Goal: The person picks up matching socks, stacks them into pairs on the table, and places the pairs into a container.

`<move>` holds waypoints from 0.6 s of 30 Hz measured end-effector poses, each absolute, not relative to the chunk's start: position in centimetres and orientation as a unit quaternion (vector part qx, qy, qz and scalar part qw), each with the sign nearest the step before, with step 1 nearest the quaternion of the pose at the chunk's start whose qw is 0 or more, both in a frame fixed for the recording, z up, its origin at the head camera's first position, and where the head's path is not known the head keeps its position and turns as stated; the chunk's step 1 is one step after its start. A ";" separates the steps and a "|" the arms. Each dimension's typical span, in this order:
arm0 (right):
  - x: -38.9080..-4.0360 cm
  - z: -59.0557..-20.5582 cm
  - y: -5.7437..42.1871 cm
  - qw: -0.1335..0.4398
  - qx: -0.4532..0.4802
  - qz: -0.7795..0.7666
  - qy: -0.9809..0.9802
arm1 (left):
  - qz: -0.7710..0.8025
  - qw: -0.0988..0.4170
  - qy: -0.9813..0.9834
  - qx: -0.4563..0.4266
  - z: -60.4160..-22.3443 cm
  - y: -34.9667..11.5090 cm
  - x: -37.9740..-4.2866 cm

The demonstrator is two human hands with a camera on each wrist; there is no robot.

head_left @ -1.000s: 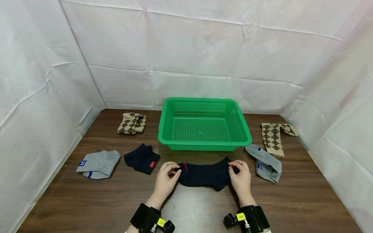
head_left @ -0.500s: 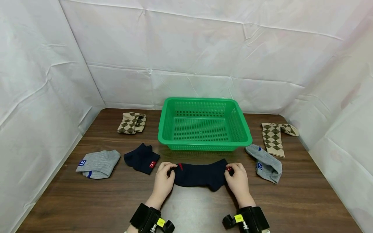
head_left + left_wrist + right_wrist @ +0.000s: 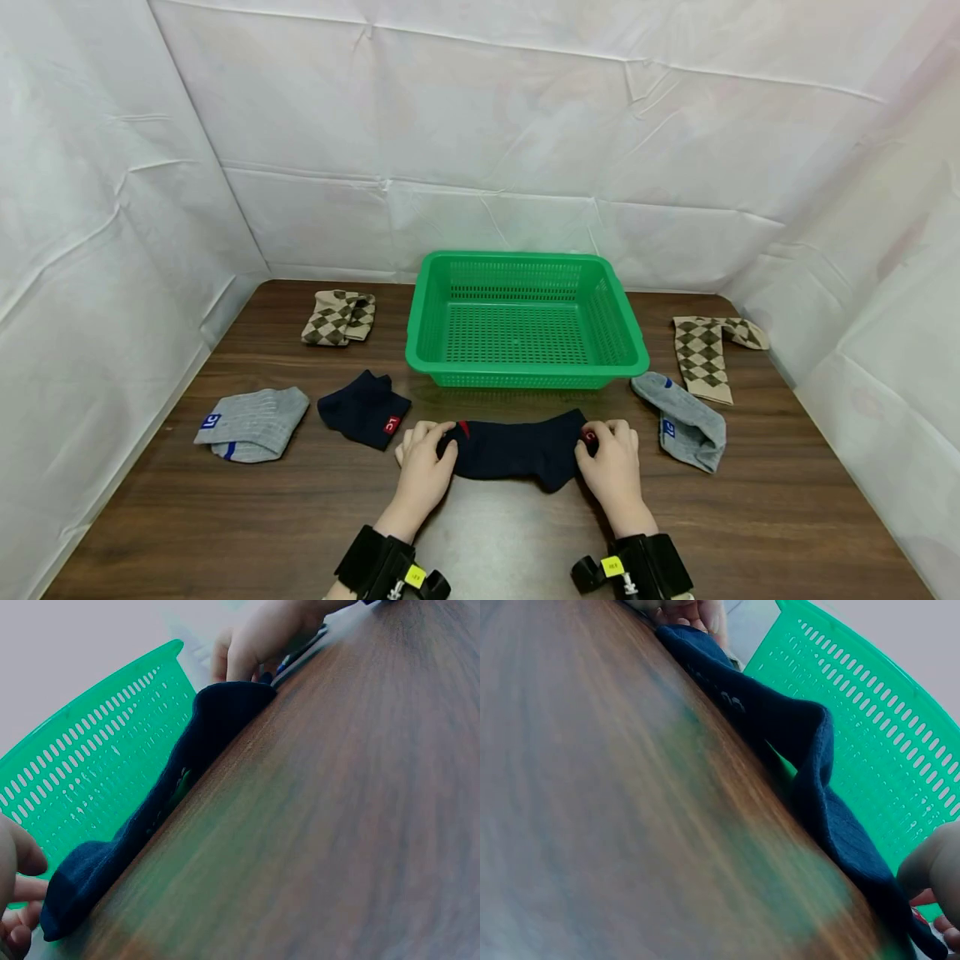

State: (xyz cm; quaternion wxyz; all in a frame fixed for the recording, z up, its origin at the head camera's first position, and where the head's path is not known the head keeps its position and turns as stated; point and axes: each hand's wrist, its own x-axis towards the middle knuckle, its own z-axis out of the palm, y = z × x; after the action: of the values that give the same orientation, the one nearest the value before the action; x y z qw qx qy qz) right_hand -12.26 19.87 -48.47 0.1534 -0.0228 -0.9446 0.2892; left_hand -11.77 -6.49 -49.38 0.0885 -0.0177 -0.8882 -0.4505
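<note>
Dark blue sock (image 3: 517, 450) on the table (image 3: 225, 533) in front of the green basket (image 3: 525, 372). Should feel soft and light. Pinched at both ends, good spots, by bent left hand (image 3: 424, 468) and right hand (image 3: 615, 473). Hard to see how tightly.

Makeshift recording booth (image 3: 97, 275), white sheeting walls (image 3: 480, 117), wood-grain tabletop (image 3: 247, 525), wrist-worn cameras (image 3: 587, 575)

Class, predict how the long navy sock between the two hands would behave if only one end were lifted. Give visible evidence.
The navy sock would probably droop, since its fabric bends and buckles in the right wrist view. It is likely light, as the cloth looks thin. Its flattish shape suggests it wouldn't roll.
</note>
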 end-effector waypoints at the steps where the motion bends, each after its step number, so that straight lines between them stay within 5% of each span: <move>1: -12.3 -48.5 19.9 0.164 -0.023 0.289 -0.943 | -0.463 0.095 -0.881 -0.020 -49.4 -6.5 -11.8; 11: -12.1 -48.6 19.6 0.292 0.082 0.247 -0.920 | -0.533 0.143 -0.825 -0.118 -49.6 -6.8 -11.7; 18: -11.9 -48.7 19.5 0.267 0.129 0.240 -0.924 | -0.517 0.065 -0.831 -0.197 -49.2 -6.9 -11.4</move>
State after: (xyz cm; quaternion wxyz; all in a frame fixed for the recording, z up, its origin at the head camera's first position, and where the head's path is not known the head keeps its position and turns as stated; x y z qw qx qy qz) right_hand -11.88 19.54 -48.65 0.2665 0.1294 -0.9244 0.2400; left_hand -11.39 -6.92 -49.19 0.0645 -0.1970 -0.8308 -0.5166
